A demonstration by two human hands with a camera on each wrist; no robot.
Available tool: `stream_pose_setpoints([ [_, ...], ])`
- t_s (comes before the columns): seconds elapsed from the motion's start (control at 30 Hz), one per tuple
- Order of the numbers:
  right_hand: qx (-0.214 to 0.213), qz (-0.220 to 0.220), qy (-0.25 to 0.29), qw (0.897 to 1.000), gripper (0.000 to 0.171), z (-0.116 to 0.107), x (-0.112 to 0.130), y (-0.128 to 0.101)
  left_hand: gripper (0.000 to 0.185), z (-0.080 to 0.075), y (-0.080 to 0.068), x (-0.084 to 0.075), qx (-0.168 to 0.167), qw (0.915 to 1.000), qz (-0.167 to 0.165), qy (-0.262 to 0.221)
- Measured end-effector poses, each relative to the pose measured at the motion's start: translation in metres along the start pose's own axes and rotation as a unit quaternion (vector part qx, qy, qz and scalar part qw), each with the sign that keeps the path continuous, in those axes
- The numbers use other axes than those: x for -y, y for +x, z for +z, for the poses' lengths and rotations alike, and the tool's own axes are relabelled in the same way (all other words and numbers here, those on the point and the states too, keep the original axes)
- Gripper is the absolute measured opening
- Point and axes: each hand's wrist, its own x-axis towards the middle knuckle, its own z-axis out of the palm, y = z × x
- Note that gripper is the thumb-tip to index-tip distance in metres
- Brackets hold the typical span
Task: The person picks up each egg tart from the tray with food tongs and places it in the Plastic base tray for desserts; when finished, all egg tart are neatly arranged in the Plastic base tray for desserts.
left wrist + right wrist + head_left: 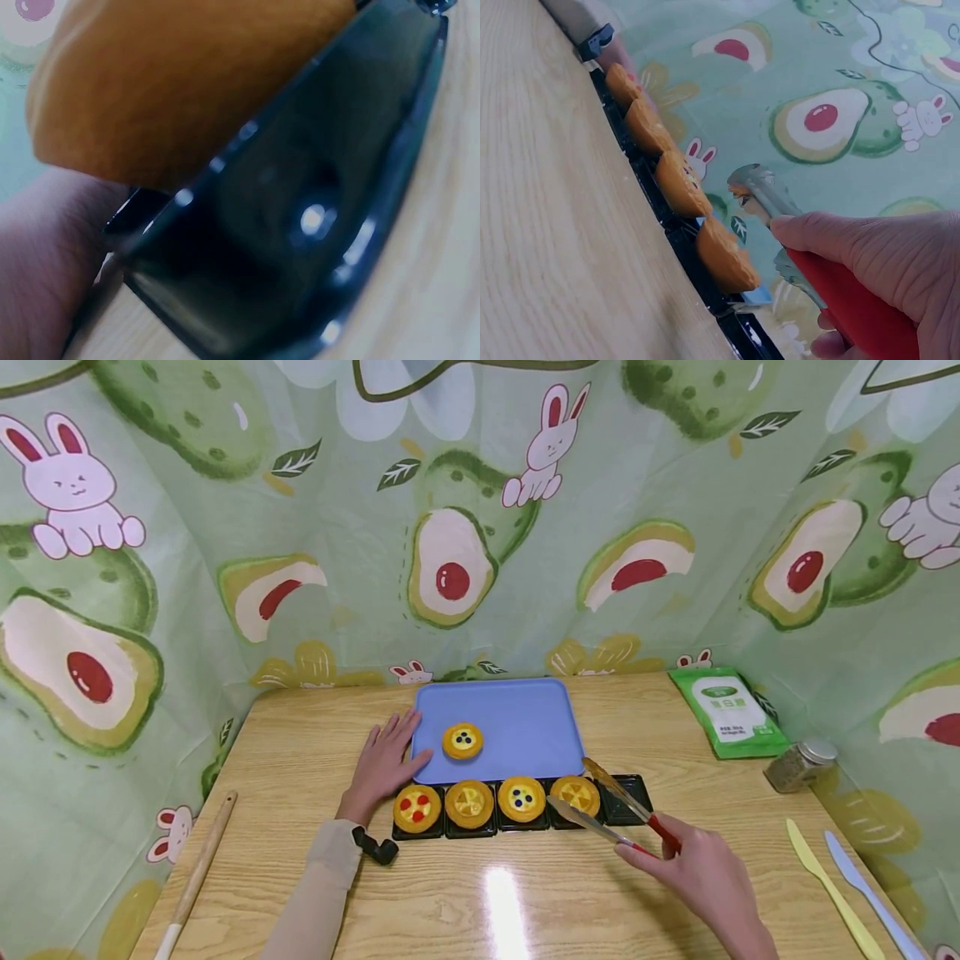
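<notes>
As seen from the head camera, the right hand (701,872) grips the red-handled metal tongs (611,814) at their handle end; the long axis runs from that hand up and left, with the tips pointing toward the black tray (633,793). The two arms of the tongs stand apart, their tips above the rightmost tart (575,794). The black tray is a long, glossy row of compartments lying just in front of the blue tray (525,718). Four compartments each hold one round golden tart; the fifth, at the right end, holds none. The blue tray is flat, smooth and rounded at the corners, and carries one tart (462,741) with dark dots. The left hand (382,764) lies flat on the wooden table (300,760) with fingers spread, touching the left edge of the blue tray.

In the left wrist view, the black tray (300,225) fills the frame, shiny and blurred, with an orange tart side (172,90) above it.

In the right wrist view, the right hand (885,262) clamps the tongs (772,202), thumb on the upper arm. Four tarts sit in a line along the black tray (675,232).
</notes>
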Motion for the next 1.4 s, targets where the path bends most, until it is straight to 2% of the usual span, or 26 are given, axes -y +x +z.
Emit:
stream_pose_setpoints([
  [0.37,-0.007,-0.008,0.006,1.0,0.063,-0.005,0.017,0.023,0.085,0.0,0.0,0.0,0.001,1.0,-0.001,0.0],
  [0.67,-0.003,-0.083,0.025,0.996,0.054,0.006,0.038,0.05,0.086,0.001,0.001,0.001,-0.001,1.0,0.002,-0.001],
  [1.03,0.004,-0.168,-0.024,0.986,0.053,0.024,0.08,0.087,0.085,0.002,0.0,0.003,-0.001,1.0,-0.003,-0.003],
  [1.27,0.028,-0.186,-0.059,0.98,0.058,0.038,0.104,0.105,0.084,0.003,0.001,0.003,-0.011,0.9999,0.008,-0.009],
  [1.4,0.042,-0.182,-0.057,0.981,0.061,0.043,0.112,0.112,0.085,0.004,0.002,0.005,-0.008,0.9999,0.01,-0.005],
])
